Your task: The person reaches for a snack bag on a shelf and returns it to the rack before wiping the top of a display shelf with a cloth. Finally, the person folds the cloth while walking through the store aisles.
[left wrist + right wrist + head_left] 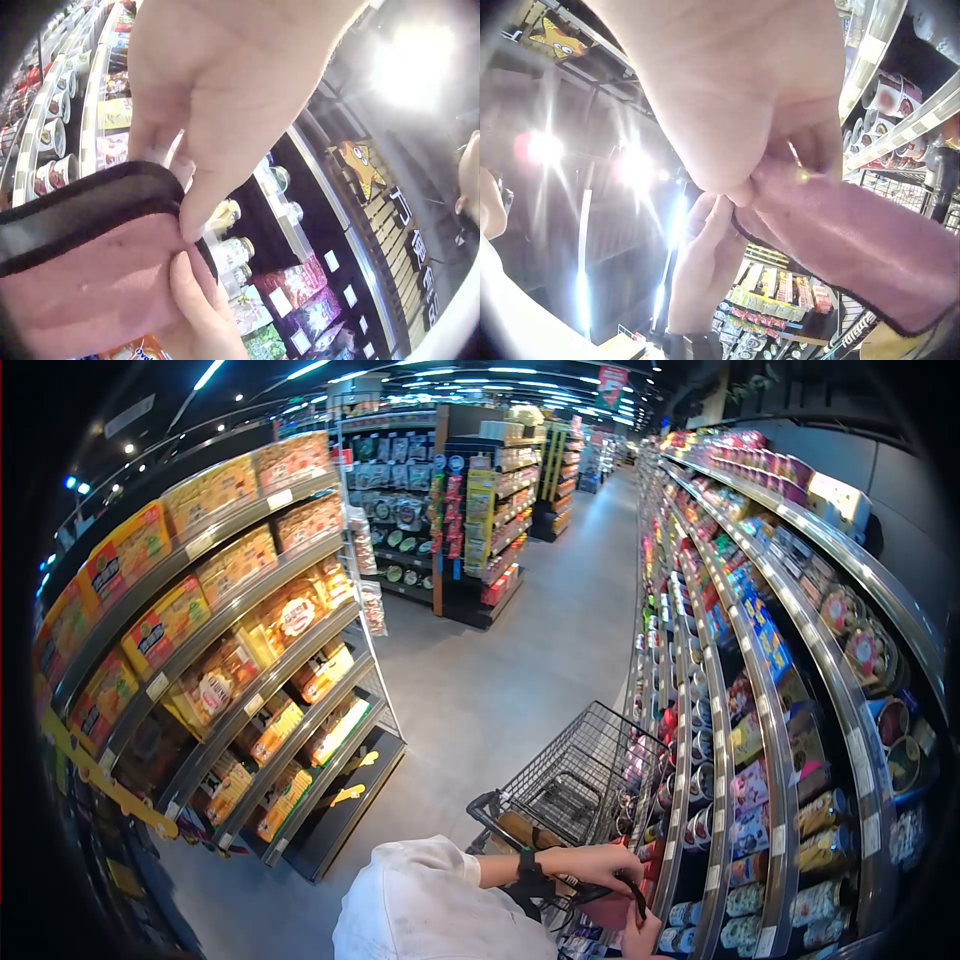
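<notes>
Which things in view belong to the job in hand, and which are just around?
In hand:
pink fabric item with black trim
left hand and right hand, both gripping it

Just around, apparently:
shopping cart
yellow-packaged goods on shelves
starfish sign

The flat pink fabric item with black trim runs past the left edge of the left wrist view and the right edge of the right wrist view; its contents cannot be told. It hides some fingertips of the left hand. The right hand is cut off by the head view's bottom edge. The white cloth sleeve covers part of the black wire shopping cart's handle end, where a brown object is unclear. White price labels along shelf front edges are too small to read.
</notes>
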Demonstrator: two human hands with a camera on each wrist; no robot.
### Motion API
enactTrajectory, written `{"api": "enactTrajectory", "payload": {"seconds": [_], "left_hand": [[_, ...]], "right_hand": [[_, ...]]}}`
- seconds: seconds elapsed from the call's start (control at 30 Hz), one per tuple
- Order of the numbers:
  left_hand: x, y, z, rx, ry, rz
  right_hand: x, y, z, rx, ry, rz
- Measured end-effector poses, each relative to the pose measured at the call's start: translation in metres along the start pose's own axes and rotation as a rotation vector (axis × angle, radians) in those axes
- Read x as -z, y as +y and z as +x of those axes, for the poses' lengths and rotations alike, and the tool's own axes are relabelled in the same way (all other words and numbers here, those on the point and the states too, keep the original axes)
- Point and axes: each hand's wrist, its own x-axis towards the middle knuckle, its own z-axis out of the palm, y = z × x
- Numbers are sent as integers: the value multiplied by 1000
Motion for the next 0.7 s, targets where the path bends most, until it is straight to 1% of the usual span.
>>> {"api": "enactTrajectory", "payload": {"seconds": [0.03, 0.07, 0.17, 0.2, 0.27, 0.3, 0.33, 0.4, 0.43, 0.47, 0.53, 0.57, 0.63, 0.67, 0.7], "left_hand": [[3, -1, -3, 38, 13, 35], [3, -11, -8, 6, 66, 82], [6, -31, -18, -5, 96, 108], [8, -33, -20, -64, 115, 143], [17, -20, -29, -10, 148, 119], [21, -14, -33, 18, 163, 107], [24, -18, -35, 2, 166, 105], [29, -22, -42, -14, 205, 107], [33, -21, -46, -23, 221, 108], [36, -20, -51, -29, 221, 94], [42, -12, -60, -43, 212, 64], [46, -12, -64, -12, 197, 57], [53, -16, -71, 48, 166, 42], [50, -32, -72, -16, 242, 77], [53, -36, -76, -14, 230, 110]], "right_hand": [[1, 2, 6, -106, -19, 43], [3, 4, 13, -174, -11, -37], [-12, 50, 32, 5, 93, 21], [-17, 54, 39, 83, 77, 94], [-12, 18, 45, 40, 10, -83], [-12, -10, 44, 18, -22, -171], [-19, -38, 42, 230, 111, -59], [-26, -17, 54, 208, 29, -142], [-29, -17, 58, 196, -10, -184], [-36, -17, 61, 320, 60, -190], [-42, -38, 63, 260, 21, -83], [-44, -45, 63, 228, 2, -29], [-54, -35, 72, 218, 1, -11], [-60, -28, 75, 211, 2, -2], [-66, -25, 77, 236, 18, 2]]}}
